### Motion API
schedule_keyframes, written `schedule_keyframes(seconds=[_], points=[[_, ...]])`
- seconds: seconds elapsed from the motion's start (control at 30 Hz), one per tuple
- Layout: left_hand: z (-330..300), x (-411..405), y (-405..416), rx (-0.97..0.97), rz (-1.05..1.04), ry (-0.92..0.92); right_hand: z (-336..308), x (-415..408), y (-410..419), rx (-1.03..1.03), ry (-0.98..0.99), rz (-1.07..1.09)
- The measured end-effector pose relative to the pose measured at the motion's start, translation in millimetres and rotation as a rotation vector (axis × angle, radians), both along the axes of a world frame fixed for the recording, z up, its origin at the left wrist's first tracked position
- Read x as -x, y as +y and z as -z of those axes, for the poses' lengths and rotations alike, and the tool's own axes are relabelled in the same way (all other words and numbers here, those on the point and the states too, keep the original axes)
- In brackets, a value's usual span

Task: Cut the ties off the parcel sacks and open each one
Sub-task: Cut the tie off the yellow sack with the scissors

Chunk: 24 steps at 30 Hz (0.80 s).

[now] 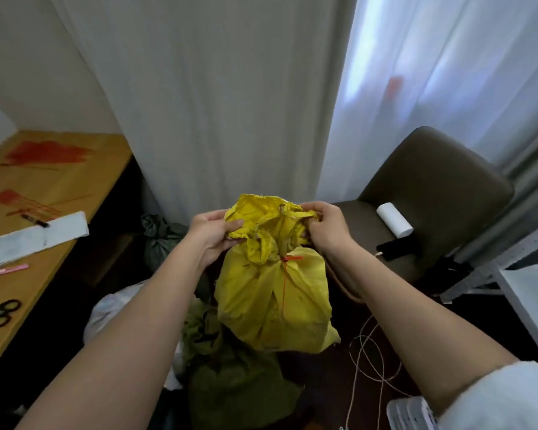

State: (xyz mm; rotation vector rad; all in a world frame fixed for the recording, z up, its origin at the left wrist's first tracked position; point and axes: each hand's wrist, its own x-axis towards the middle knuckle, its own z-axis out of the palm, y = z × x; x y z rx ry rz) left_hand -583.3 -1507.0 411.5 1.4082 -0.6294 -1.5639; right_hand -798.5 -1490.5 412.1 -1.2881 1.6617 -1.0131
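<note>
Held up between both hands: crumpled yellow woven-plastic parcel sack (274, 293), body hanging below the wrists. Left hand (212, 234) pinching the left flap of the gathered mouth, thumb on top, fingers curled beneath. Right hand (323, 228) clutching the right side of the same bunched mouth, fingers folded into the fabric. Just under both hands, cinched round the neck, thin red plastic tie (288, 259), tail trailing down the sack's front; not yet cut.

Below the sack and the forearms, heaped olive-green woven sacks (230, 367) with a pale plastic bag (112, 308) beside them. Beyond the left hand, another dark green knotted sack (160, 240) against the white curtain (218, 97). Well left of the left arm, yellow wooden desk (75, 169) bearing bundles of loose red ties (41, 153), a white paper strip (35, 237), a pink flat tool (7, 270) and black-handled scissors (3, 311). Right of the right hand, brown padded chair (432, 187) carrying a white paper roll (395, 220) and a black phone (395, 248). Under the right forearm, loops of white cord (370, 361) on the dark floor.
</note>
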Motion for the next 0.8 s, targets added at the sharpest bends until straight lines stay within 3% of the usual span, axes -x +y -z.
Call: schedule_keyframes(seconds=[0.3, 0.53, 0.8], points=[[21.3, 6.1, -53.7, -0.024, -0.216, 0.054, 8.4, 7.7, -91.6, -0.143, -0.292, -0.347], [31.8, -8.8, -94.1, -0.017, -0.212, 0.038, 32.4, -12.6, -145.9, -0.132, -0.166, -0.314], [55.1, -26.1, -169.8, -0.093, -0.283, 0.033, 66.0, -33.8, -249.6, -0.223, -0.104, -0.417]])
